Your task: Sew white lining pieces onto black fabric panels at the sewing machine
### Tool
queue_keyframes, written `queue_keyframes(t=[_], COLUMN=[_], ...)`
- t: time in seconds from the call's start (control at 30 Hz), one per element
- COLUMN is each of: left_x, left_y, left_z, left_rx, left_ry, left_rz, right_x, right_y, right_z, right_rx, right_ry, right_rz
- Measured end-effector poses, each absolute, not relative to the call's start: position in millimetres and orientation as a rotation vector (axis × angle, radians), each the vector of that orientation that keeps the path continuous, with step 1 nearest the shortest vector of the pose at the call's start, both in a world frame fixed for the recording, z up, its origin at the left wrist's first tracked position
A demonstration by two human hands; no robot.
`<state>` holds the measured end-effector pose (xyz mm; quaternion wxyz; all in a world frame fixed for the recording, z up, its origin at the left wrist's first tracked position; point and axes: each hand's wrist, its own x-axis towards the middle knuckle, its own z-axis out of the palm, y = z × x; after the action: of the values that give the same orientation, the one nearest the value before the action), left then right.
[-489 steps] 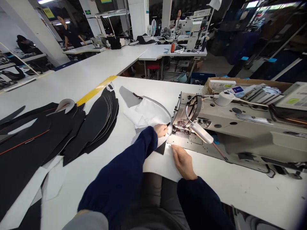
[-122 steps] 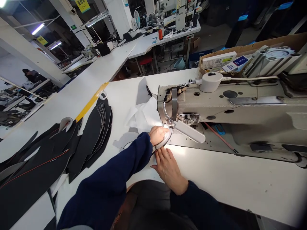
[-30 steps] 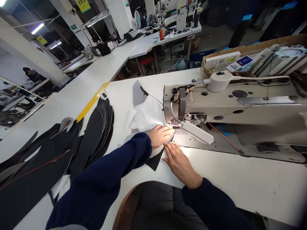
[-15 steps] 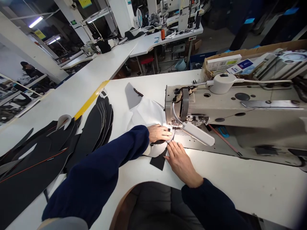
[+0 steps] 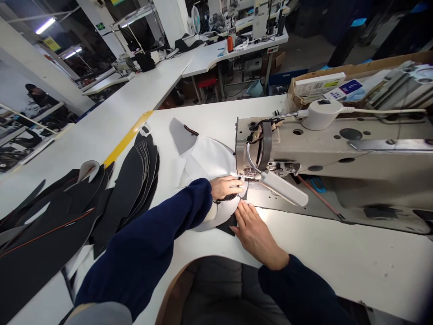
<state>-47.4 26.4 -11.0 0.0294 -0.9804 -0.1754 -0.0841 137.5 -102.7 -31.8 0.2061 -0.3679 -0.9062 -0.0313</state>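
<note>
A beige industrial sewing machine (image 5: 324, 153) stands on the white table (image 5: 324, 257), its small lamp (image 5: 284, 188) lighting the needle area. A layered grey, white and black fabric piece (image 5: 219, 216) lies under the machine's foot. My left hand (image 5: 226, 187) rests on this piece just left of the needle, fingers stretched toward it and pressing the cloth. My right hand (image 5: 253, 228) lies flat on the piece's near edge, fingers extended. White lining fabric (image 5: 206, 160) spreads behind the needle.
Stacks of black cut fabric pieces (image 5: 135, 180) lie to the left, beside a yellow tape line (image 5: 126, 140). A cardboard box (image 5: 324, 83) with small packets sits behind the machine. Other tables, machines and a person (image 5: 34, 92) are farther back.
The fabric piece has turned and fed slightly under the foot; less of its black corner shows near my right hand. Both hands stay on it, shifted a little.
</note>
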Motion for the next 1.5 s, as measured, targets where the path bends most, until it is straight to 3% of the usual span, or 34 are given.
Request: queue_keyframes(t=[0.5, 0.87, 1.13, 1.5], left_x=[-40, -15, -4, -2], left_y=[26, 1, 21, 23], left_z=[-18, -20, 14, 14], left_rx=[-3.059, -2.796, -2.927, -2.928], left_ry=[-0.704, -1.683, -1.920, -1.858], left_rz=[-0.300, -0.685, -0.083, -0.129], right_x=[116, 115, 115, 115], right_y=[-110, -100, -102, -93], right_z=[-27, -28, -27, -31], right_rx=[-0.888, -0.970, -0.981, -0.991], right_ry=[-2.536, -2.518, -2.553, -2.560], right_rz=[0.019, 0.008, 0.020, 0.034])
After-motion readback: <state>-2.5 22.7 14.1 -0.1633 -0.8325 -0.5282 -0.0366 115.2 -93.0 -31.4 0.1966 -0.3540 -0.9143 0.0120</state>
